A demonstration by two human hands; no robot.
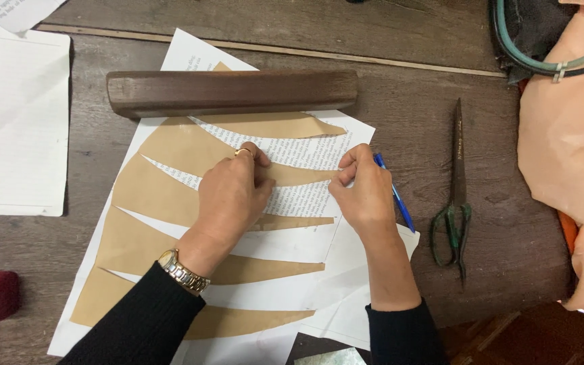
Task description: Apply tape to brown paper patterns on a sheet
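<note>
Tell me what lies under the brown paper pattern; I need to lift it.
Under the brown paper pattern, white printed sheets show through its slits; beneath them, the wooden table. Both hands and the wooden block cover parts.

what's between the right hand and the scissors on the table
In the head view, a blue pen lies between the right hand and the scissors, then bare wooden table.

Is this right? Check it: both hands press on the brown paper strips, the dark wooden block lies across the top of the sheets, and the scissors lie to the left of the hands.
One thing is wrong. The head view shows the scissors to the right of the hands, on the table beyond the blue pen. The rest stands: the left hand and right hand press on the brown paper strips, and the wooden block lies across the top.
</note>
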